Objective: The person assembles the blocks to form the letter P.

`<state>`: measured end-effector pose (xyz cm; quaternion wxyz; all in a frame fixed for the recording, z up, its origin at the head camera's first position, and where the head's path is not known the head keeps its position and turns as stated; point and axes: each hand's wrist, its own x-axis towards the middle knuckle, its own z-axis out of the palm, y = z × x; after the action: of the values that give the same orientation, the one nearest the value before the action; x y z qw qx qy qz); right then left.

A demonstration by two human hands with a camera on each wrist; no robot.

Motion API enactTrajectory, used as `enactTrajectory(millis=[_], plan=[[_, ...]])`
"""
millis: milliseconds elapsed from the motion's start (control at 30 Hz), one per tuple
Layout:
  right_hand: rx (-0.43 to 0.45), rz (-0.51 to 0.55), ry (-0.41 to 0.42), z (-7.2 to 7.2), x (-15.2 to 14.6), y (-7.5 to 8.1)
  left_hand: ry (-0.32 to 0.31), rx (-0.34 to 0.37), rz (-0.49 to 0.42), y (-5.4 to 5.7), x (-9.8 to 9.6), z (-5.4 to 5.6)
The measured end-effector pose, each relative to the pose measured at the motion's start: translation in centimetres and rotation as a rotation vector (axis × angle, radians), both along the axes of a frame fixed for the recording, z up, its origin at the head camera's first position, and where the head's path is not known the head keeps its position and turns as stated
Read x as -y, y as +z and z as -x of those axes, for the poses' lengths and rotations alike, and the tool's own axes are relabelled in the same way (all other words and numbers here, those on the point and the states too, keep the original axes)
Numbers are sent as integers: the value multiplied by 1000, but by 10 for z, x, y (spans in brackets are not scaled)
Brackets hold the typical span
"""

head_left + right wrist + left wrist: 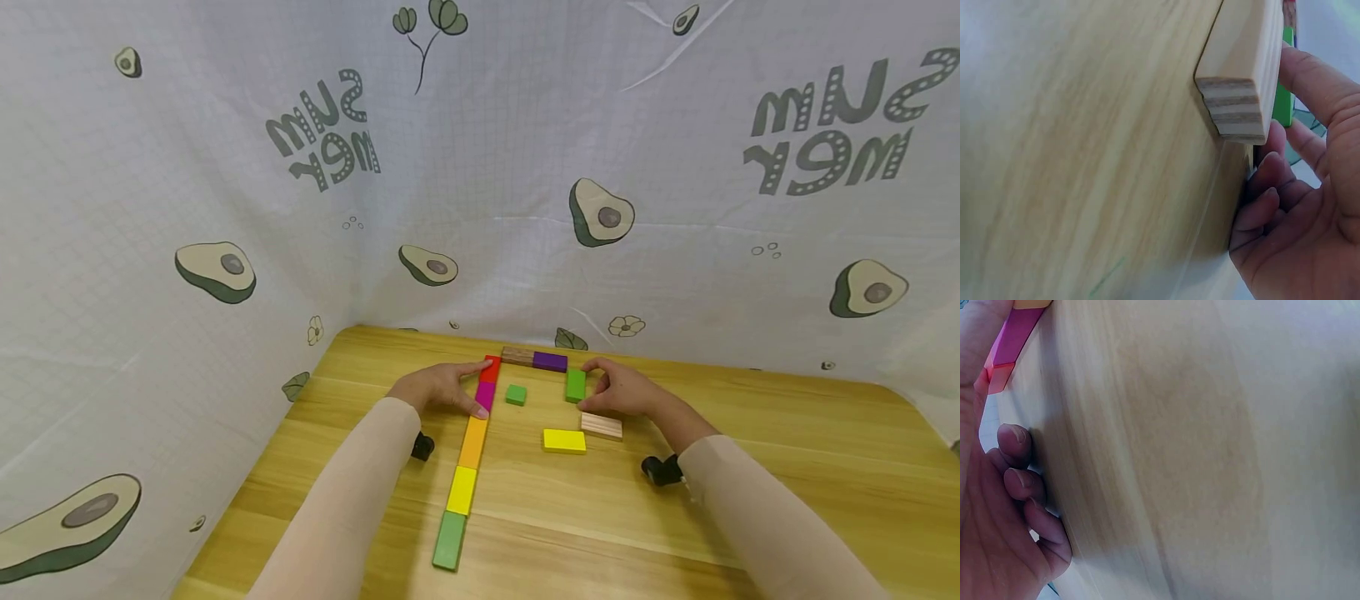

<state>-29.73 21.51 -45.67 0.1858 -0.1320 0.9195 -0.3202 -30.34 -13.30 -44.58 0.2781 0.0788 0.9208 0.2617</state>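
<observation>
Right hand (619,389): thumb and forefinger pinch the long green block (575,386) at its ends, near the worktop's (795,425) far edge, just beside the purple block (551,362). Left hand (444,387): unclenched, thumb and forefinger spread against the magenta block (486,394) and red block (491,368), far-left part of worktop. Handling estimate: painted wood, judging by bare grain on the neighbouring plain block (1235,109); likely light, rigid, hard to damage. Smooth paint may slip slightly. Suggested hold: opposite ends, light even pressure; long sides also workable.
</observation>
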Motion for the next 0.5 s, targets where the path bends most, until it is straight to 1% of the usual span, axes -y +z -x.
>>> enactTrajectory(millis=[200,500], plan=[[7,-3,-7,0,2,0,-13,-8,-4,0,1,0],[9,6,-8,0,1,-1,-1,8,2,-1,1,2]])
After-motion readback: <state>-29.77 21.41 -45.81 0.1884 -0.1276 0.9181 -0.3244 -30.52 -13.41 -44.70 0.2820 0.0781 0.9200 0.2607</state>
